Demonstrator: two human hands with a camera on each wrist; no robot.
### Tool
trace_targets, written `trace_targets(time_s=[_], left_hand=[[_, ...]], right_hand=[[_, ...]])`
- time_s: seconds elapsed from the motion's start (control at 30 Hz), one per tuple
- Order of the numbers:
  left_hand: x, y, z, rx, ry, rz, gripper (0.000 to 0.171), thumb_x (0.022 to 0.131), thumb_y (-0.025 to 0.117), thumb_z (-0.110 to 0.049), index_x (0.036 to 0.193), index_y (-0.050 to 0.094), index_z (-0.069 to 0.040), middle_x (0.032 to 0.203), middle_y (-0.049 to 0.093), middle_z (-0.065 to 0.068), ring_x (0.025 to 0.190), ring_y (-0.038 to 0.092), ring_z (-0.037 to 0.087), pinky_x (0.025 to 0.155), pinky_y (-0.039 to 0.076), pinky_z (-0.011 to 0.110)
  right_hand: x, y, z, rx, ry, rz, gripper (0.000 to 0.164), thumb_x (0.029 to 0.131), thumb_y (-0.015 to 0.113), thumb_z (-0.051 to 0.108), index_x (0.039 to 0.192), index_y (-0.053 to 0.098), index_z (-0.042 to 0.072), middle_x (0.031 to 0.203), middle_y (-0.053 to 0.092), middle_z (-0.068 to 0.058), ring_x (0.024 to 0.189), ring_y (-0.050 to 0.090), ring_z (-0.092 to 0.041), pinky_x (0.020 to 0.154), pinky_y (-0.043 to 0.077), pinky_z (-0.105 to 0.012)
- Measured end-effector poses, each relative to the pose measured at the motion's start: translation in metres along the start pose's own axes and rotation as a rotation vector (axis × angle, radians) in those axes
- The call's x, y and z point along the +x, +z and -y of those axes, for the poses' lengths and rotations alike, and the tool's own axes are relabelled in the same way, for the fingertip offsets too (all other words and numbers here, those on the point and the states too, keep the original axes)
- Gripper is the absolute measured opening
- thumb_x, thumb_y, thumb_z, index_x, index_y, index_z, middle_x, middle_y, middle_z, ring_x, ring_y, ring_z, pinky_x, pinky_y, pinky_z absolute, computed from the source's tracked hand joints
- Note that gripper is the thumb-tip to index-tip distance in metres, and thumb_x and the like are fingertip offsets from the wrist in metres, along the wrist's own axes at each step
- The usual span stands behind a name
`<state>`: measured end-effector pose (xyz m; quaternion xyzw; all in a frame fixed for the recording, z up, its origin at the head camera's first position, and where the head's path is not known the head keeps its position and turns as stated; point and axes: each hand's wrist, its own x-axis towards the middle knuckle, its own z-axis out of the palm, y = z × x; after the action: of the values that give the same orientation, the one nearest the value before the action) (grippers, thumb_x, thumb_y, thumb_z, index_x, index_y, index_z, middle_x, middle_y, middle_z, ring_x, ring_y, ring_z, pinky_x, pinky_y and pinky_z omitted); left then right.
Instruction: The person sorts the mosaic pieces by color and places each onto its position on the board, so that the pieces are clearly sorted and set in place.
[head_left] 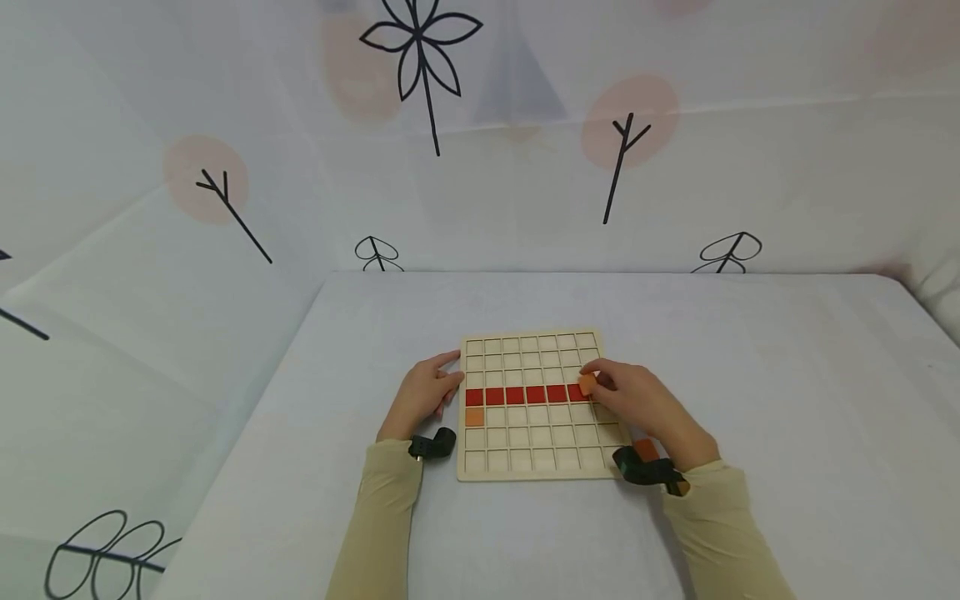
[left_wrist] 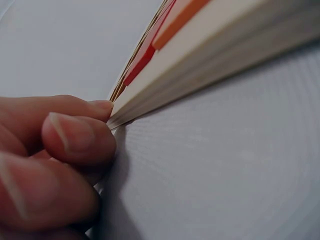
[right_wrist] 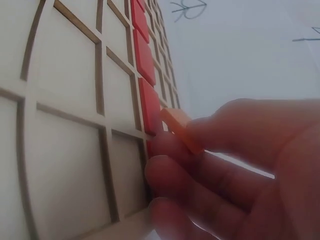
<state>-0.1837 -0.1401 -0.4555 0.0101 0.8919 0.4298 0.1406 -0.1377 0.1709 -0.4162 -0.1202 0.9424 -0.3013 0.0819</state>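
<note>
A wooden grid board [head_left: 462, 467] lies on the white table. Several red square tiles [head_left: 535, 395] form a row across its middle, and one orange tile [head_left: 474, 417] sits in the leftmost cell just below. My right hand [head_left: 641, 400] pinches another orange square tile [right_wrist: 177, 125] between thumb and fingers, over the right end of the red row. That tile is tilted in the right wrist view. Beside the board's left edge is my left hand [head_left: 420, 396], its index finger extended and fingertips [left_wrist: 102, 105] right at the edge.
An orange-red piece [head_left: 646, 450] shows beside the board's right edge, partly hidden by the right wrist's black camera [head_left: 637, 468]. Printed white cloth [head_left: 510, 208] stands behind the white table [head_left: 787, 375] and along its left side.
</note>
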Motion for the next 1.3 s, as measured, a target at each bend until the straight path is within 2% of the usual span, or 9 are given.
trace_targets(time_s=[0.23,0.53,0.97,1.3], left_hand=[[0.0,0.0,-0.001,0.002,0.001,0.004,0.047,0.087,0.055,-0.032,0.132,0.044,-0.023,0.053,0.049,0.001,0.035,0.042,0.015,0.038,0.035,0.026],[-0.001,-0.001,-0.002,0.013,0.011,-0.003,0.047,0.088,0.055,-0.032,0.132,0.044,-0.023,0.052,0.049,0.002,0.035,0.042,0.015,0.038,0.035,0.027],[-0.003,-0.001,-0.003,0.007,0.007,-0.008,0.047,0.088,0.055,-0.031,0.132,0.044,-0.023,0.052,0.049,0.001,0.034,0.041,0.014,0.037,0.035,0.026],[-0.003,0.0,-0.003,-0.003,-0.004,-0.005,0.047,0.088,0.055,-0.031,0.133,0.044,-0.024,0.053,0.048,0.001,0.035,0.041,0.014,0.037,0.033,0.025]], right_hand=[[0.002,0.004,0.003,0.021,-0.019,-0.007,0.025,0.088,0.056,0.021,0.11,0.054,0.011,0.078,0.058,0.002,0.068,0.051,-0.013,0.064,0.041,-0.03],[0.003,0.009,0.011,0.046,-0.071,-0.018,0.022,0.086,0.055,0.013,0.108,0.055,0.009,0.076,0.059,0.003,0.066,0.051,-0.011,0.063,0.042,-0.03],[0.006,0.018,0.018,0.039,-0.106,-0.005,0.026,0.086,0.059,0.016,0.111,0.057,0.011,0.076,0.058,0.006,0.065,0.05,-0.009,0.063,0.041,-0.03],[0.008,0.024,0.024,0.022,-0.124,0.007,0.031,0.082,0.06,0.012,0.113,0.056,0.01,0.081,0.059,0.004,0.071,0.052,-0.01,0.066,0.043,-0.03]])
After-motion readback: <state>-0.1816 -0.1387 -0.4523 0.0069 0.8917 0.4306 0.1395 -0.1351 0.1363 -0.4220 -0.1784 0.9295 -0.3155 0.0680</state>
